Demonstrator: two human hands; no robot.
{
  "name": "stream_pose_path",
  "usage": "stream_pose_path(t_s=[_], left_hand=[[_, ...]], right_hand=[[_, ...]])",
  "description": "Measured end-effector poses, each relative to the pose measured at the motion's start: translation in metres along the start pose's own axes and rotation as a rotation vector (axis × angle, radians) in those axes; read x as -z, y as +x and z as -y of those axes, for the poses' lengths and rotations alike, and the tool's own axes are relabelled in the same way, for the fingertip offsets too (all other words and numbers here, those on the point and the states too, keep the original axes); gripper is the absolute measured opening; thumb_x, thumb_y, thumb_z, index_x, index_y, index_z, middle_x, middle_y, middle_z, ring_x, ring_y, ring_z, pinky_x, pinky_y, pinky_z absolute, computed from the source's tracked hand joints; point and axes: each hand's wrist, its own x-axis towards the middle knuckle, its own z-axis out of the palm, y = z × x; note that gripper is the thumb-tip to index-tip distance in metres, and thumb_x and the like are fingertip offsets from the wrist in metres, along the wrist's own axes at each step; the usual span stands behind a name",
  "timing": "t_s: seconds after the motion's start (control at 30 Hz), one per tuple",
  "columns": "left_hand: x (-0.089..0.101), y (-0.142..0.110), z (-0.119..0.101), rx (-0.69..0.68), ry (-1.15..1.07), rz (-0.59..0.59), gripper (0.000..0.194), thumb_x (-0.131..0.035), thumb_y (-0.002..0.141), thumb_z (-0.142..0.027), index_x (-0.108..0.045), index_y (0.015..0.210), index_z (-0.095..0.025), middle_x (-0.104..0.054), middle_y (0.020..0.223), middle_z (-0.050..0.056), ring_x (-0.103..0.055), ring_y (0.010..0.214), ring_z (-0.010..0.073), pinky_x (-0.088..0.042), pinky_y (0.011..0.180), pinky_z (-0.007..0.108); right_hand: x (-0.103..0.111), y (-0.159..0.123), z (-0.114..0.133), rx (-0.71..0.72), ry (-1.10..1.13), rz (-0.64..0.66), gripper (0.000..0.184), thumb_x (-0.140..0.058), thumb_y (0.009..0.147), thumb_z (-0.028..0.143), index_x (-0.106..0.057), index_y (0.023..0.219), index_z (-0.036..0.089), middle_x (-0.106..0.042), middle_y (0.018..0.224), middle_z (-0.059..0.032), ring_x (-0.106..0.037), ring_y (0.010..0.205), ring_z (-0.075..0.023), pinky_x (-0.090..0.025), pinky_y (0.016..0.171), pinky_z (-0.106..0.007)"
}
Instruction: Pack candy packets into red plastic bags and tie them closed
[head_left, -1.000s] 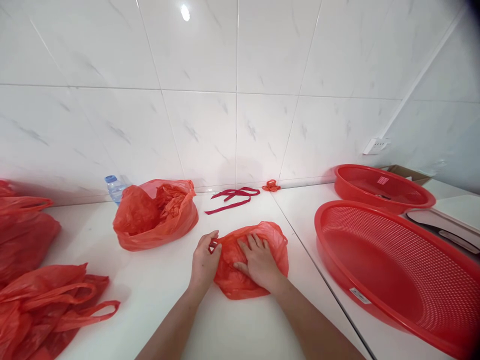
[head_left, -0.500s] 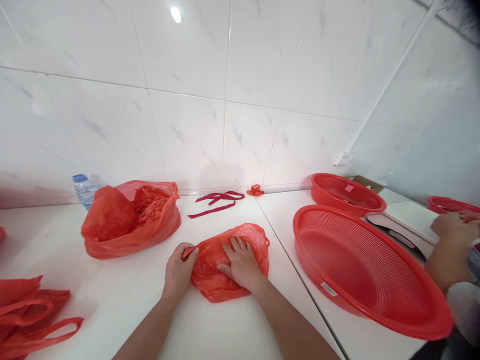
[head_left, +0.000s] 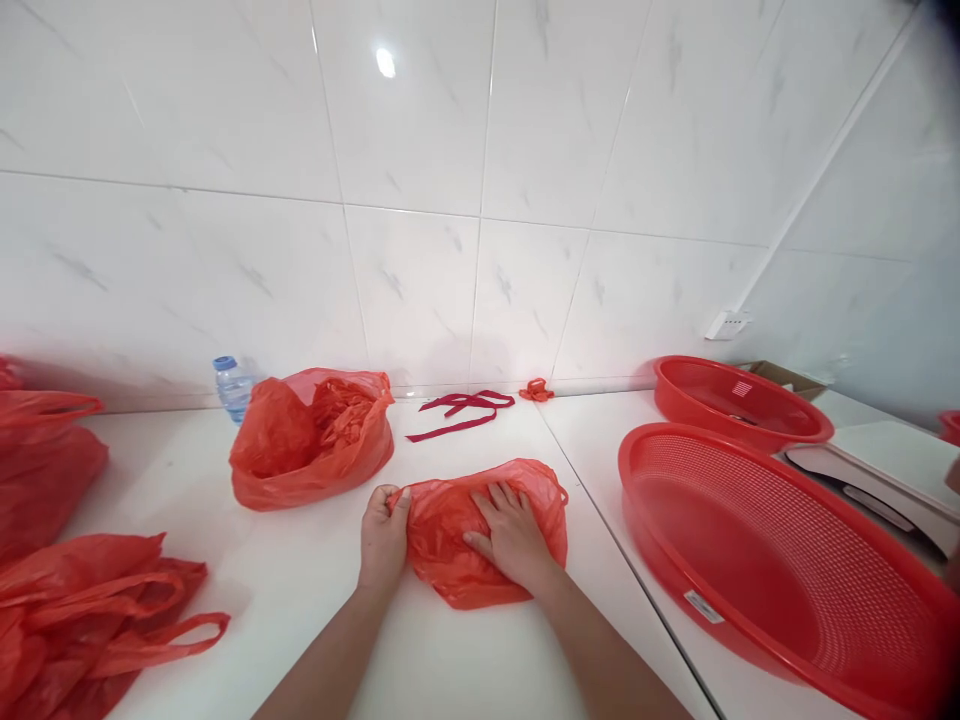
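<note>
The left hand [head_left: 384,540] pinches the left end of a red plastic bag [head_left: 442,562] between thumb and fingers; the right hand [head_left: 516,538] lies with fingers spread wide upon the bag's crumpled top. This bag rests near the right edge of the white worktop [head_left: 450,660]. Near the back edge lies a maroon ribbon [head_left: 450,429]; beyond the right edge stands a perforated red basket [head_left: 667,565].

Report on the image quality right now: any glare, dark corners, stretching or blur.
Head view: a small white glare spot on the tiled wall; head view: the top right corner darkens; head view: the large red basket looks stretched toward the right edge; head view: the left hand and right hand on the red bag show no obvious blur.
</note>
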Motion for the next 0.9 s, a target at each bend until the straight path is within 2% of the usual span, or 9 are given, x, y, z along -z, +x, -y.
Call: stream_pose_path(t_s=[0.2,0.5,0.63,0.73,0.9], left_hand=[[-0.002,0.007,-0.001,0.018,-0.025,0.0,0.03,-0.049,0.082,-0.049,-0.045,0.074,-0.02,-0.046,0.069,-0.003,-0.044,0.063,0.0127,-0.041,0.058,0.023],[-0.003,0.008,-0.004,0.115,-0.201,0.064,0.034,-0.05,0.082,-0.048,-0.039,0.067,-0.02,-0.039,0.063,-0.005,-0.037,0.057,0.0103,-0.037,0.052,0.02],[-0.004,0.008,-0.006,0.136,-0.226,0.071,0.035,-0.051,0.082,-0.047,-0.037,0.065,-0.02,-0.037,0.061,-0.005,-0.034,0.054,0.0097,-0.035,0.05,0.02],[-0.004,0.008,-0.006,0.131,-0.23,0.077,0.035,-0.051,0.082,-0.046,-0.037,0.065,-0.019,-0.037,0.061,-0.005,-0.035,0.055,0.0097,-0.035,0.051,0.019],[-0.002,0.008,-0.007,0.149,-0.184,0.056,0.037,-0.051,0.082,-0.049,-0.037,0.065,-0.019,-0.036,0.061,-0.005,-0.034,0.055,0.0098,-0.033,0.05,0.019]], right_hand=[[-0.002,0.012,-0.004,0.03,0.012,-0.037,0.066,-0.03,0.086,0.064,-0.032,0.141,0.026,-0.023,0.149,-0.0039,-0.011,0.138,-0.0264,-0.006,0.11,-0.044],[-0.001,0.015,-0.004,0.025,-0.036,-0.028,0.064,-0.031,0.088,0.061,-0.034,0.14,0.024,-0.026,0.148,-0.0039,-0.012,0.138,-0.0242,-0.009,0.111,-0.042],[-0.005,0.017,-0.008,0.042,-0.019,-0.051,0.063,-0.036,0.087,0.059,-0.037,0.138,0.023,-0.029,0.147,-0.0048,-0.014,0.137,-0.0255,-0.012,0.111,-0.045],[-0.009,0.014,-0.008,0.086,0.039,-0.139,0.057,-0.044,0.087,0.052,-0.043,0.135,0.022,-0.033,0.144,-0.006,-0.022,0.135,-0.0262,-0.02,0.11,-0.046],[0.002,-0.002,-0.002,0.25,0.135,-0.474,0.035,-0.046,0.088,0.029,-0.053,0.123,0.025,-0.043,0.135,-0.0054,-0.039,0.125,-0.0223,-0.037,0.103,-0.041]])
